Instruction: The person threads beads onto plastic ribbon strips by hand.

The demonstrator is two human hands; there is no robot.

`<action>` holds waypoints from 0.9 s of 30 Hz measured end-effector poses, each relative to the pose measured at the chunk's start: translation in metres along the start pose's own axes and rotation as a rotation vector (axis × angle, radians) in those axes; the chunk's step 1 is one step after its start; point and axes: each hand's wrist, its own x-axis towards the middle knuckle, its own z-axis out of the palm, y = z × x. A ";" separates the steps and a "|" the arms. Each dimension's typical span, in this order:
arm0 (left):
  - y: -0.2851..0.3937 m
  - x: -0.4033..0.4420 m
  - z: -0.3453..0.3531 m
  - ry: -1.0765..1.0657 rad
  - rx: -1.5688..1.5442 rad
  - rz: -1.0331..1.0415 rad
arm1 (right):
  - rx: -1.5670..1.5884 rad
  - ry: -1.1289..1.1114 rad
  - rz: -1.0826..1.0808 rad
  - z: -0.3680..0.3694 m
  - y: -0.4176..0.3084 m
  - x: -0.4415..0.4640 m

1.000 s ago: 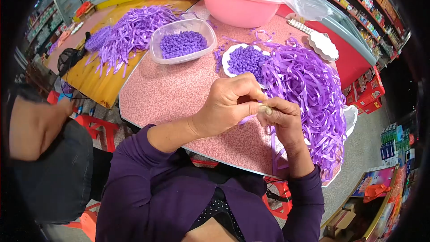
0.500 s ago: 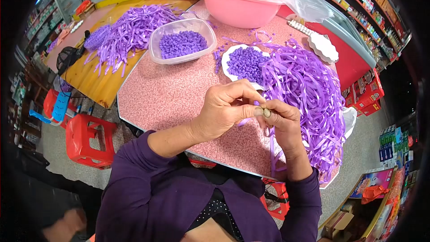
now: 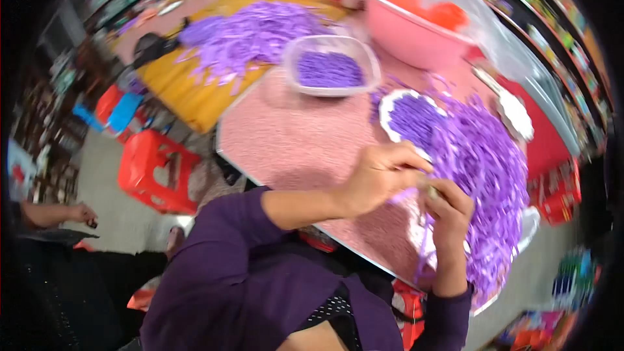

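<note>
"Hovering above the pink tabletop [image 3: 260, 127], do the left hand [image 3: 377, 179] and the right hand [image 3: 448, 208] hold anything?"

"Cannot tell. Thumbs and forefingers curl inward, the two sets of fingertips close together, but blur hides whatever may be pinched between them."

"Where is the ribbon?"

"The purple ribbon heap [image 3: 484, 162] lies just beside the right hand, on the table's right side. A loose strand [image 3: 424, 240] hangs below that hand."

"How does it handle?"

"Probably light, limp and slick, judging by its shine. A pinch close to one end should give better control than the floppy middle."

"And the beads?"

"Purple beads [image 3: 413, 117] sit on the white plate [image 3: 385, 117] next to the heap; more fill the clear tub [image 3: 372, 71] farther left. They look tiny, light and likely to roll, so fingertips on their sides suit best."
</note>
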 end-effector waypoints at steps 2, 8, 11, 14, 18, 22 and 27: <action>-0.002 0.002 0.002 -0.004 -0.012 0.047 | -0.026 0.014 -0.065 -0.001 0.005 0.001; -0.017 -0.009 0.008 -0.012 -0.166 -0.133 | -0.130 0.061 -0.301 0.001 0.023 0.001; -0.011 -0.005 0.002 -0.016 -0.091 -0.190 | -0.062 0.033 -0.113 0.007 0.006 -0.002; -0.001 0.013 -0.044 0.042 0.521 0.117 | -0.027 -0.010 -0.091 0.004 -0.002 0.004; 0.018 0.050 -0.136 0.248 1.605 0.610 | -0.078 0.088 -0.137 -0.008 -0.011 0.009; 0.000 0.066 -0.193 0.085 1.753 0.486 | -0.002 0.102 -0.103 -0.013 -0.002 0.014; -0.005 0.055 -0.183 -0.048 1.535 0.550 | -0.004 0.078 0.018 -0.017 0.003 0.017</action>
